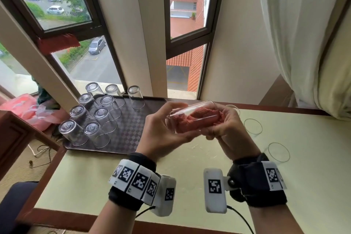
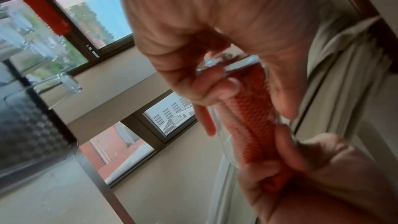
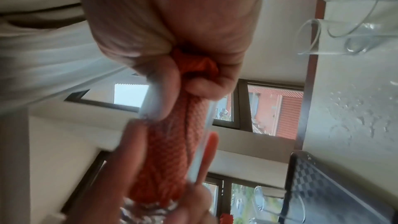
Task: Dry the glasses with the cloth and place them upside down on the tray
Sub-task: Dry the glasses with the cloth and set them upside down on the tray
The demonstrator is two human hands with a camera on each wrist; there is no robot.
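Above the table's middle, my left hand (image 1: 164, 129) grips a clear glass (image 1: 190, 110) round its base end and holds it sideways. A salmon-red cloth (image 1: 197, 122) is stuffed inside the glass. My right hand (image 1: 226, 125) grips the bunched end of the cloth at the glass's mouth. The left wrist view shows the cloth (image 2: 252, 117) through the glass wall; in the right wrist view my right hand's fingers pinch the cloth (image 3: 193, 66). On the left lies a dark checkered tray (image 1: 133, 133) with several glasses (image 1: 98, 133) standing upside down on it.
Three upright glasses stand on the table at the right: one (image 1: 253, 126), one nearer me (image 1: 278, 152), and one (image 1: 234, 109) partly hidden behind my right hand. Windows and a white curtain (image 1: 303, 34) lie beyond the table. A pink plastic bag (image 1: 24, 108) sits at the far left.
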